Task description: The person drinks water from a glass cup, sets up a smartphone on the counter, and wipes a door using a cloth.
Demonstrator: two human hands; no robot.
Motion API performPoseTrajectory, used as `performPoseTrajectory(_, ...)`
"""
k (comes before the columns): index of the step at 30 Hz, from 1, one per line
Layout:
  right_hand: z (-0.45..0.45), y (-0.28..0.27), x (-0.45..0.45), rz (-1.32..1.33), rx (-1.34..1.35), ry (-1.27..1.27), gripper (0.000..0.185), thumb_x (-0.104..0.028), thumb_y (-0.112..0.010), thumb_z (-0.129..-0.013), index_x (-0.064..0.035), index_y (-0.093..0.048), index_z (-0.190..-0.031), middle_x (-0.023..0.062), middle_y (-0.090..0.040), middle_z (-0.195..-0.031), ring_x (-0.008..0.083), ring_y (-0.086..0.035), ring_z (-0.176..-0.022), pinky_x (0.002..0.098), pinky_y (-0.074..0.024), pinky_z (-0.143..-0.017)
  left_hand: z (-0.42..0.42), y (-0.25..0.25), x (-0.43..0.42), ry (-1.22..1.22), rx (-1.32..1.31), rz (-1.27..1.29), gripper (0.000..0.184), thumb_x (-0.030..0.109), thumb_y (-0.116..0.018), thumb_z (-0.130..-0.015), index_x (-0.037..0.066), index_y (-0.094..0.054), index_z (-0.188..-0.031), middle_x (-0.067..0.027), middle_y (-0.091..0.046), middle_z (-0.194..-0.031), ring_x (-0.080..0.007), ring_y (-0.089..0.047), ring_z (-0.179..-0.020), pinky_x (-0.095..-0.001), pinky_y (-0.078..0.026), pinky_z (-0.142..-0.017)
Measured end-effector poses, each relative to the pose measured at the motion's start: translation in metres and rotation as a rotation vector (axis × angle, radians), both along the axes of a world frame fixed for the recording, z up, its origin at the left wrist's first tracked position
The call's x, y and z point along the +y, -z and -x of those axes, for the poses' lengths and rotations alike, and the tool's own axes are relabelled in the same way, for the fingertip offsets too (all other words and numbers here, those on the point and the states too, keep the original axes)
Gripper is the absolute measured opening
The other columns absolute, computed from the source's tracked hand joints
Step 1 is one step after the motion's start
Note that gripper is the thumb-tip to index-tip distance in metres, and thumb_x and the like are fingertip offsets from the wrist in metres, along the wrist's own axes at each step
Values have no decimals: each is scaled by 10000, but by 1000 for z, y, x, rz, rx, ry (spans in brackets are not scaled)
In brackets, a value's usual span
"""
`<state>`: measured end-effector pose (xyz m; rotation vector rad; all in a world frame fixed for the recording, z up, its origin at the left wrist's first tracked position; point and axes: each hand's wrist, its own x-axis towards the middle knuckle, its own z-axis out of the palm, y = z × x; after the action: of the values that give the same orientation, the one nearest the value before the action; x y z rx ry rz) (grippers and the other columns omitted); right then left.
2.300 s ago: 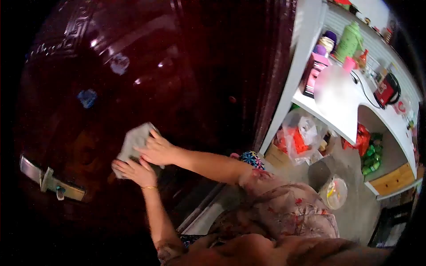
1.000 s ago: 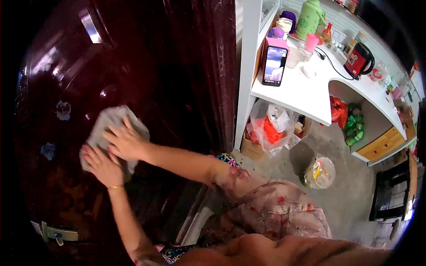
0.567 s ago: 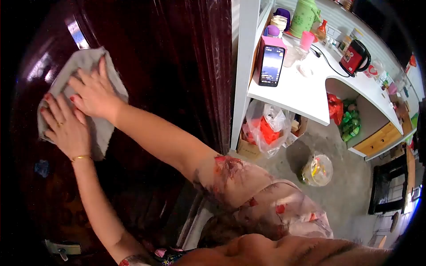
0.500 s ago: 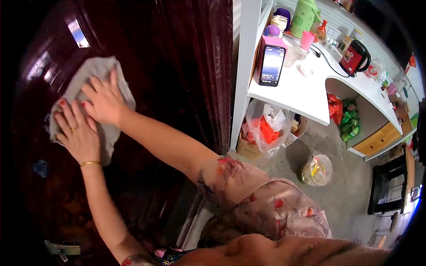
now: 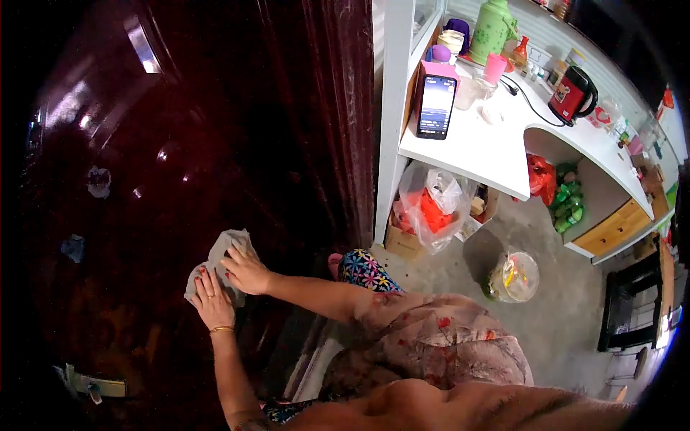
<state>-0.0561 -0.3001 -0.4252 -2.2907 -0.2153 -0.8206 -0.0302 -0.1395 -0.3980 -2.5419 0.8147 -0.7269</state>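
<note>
A damp-looking grey cloth (image 5: 228,243) lies against a glossy dark red door (image 5: 144,215). My left hand (image 5: 214,302), with a gold bracelet and a ring, presses on the cloth's lower left part, fingers stretched out. Just up and to the right, my right hand (image 5: 246,271) rests on the same cloth with its fingers spread. The palms and the cloth under them are hidden. A metal door handle (image 5: 97,386) sits low on the left. Two patches, a pale one (image 5: 99,182) and a bluish one (image 5: 72,248), mark the door surface.
On the right, a white counter (image 5: 478,161) bears a phone (image 5: 435,108), a green thermos (image 5: 491,32), a pink cup (image 5: 494,68) and a red kettle (image 5: 573,95). Below stand a bag-topped cardboard box (image 5: 404,243) and a clear bin (image 5: 514,276) on the floor.
Both hands and the cloth have moved down and to the right across the door. The cloth now looks more bunched, and the pale patch shows. A flower-patterned trouser leg has come into view.
</note>
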Motion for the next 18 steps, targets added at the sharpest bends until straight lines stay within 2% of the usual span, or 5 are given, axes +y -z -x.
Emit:
performPoseTrajectory(3, 4, -44, 2, 118, -64, -47, 360, -219, -525, -859, -90, -499, -1194, 181, -413, -1268, 341, -411, -1186, 543, -175, -1075, 5, -14, 1, -130, -5, 225, 607, 270, -494, -895, 77, -253, -1418, -156, -162, -1500, -352, -197, -1360, -484, -238, -1056)
performPoseTrajectory(8, -43, -196, 2, 282, -407, -23, 389, -325, -509, -863, -158, -515, -1214, 128, -515, -1230, 340, -529, -1016, 655, 11, -1050, -18, -160, -8, 47, -660, 435, 546, 387, -415, -933, 49, -341, -1356, -202, -245, -1453, -489, -271, -1273, -558, -326, -970)
performPoseTrajectory(10, -69, -258, 6, 276, -721, 92, 445, -367, -519, -845, -154, -504, -1236, 149, -495, -1249, 358, -517, -1027, 705, 1, -1012, -30, -234, -14, 86, -834, 446, 568, 428, -402, -934, 65, -336, -1365, -177, -255, -1457, -464, -296, -1271, -560, -347, -949)
performPoseTrajectory(15, -105, -406, 6, 107, -854, 21, 444, -360, -462, -859, -132, -503, -1238, 226, -368, -1357, 360, -414, -1198, 710, 73, -1003, -95, -380, 2, -100, -921, 412, 519, 464, -349, -940, 216, -319, -1395, -68, -355, -1426, -372, -386, -1242, -515, -369, -940)
performPoseTrajectory(18, -108, -414, 11, 36, -844, -7, 446, -352, -478, -848, -110, -515, -1219, 219, -420, -1312, 367, -416, -1187, 687, 53, -1024, -108, -385, 7, -68, -955, 355, 502, 460, -319, -946, 250, -304, -1402, -42, -390, -1405, -331, -408, -1230, -492, -372, -939)
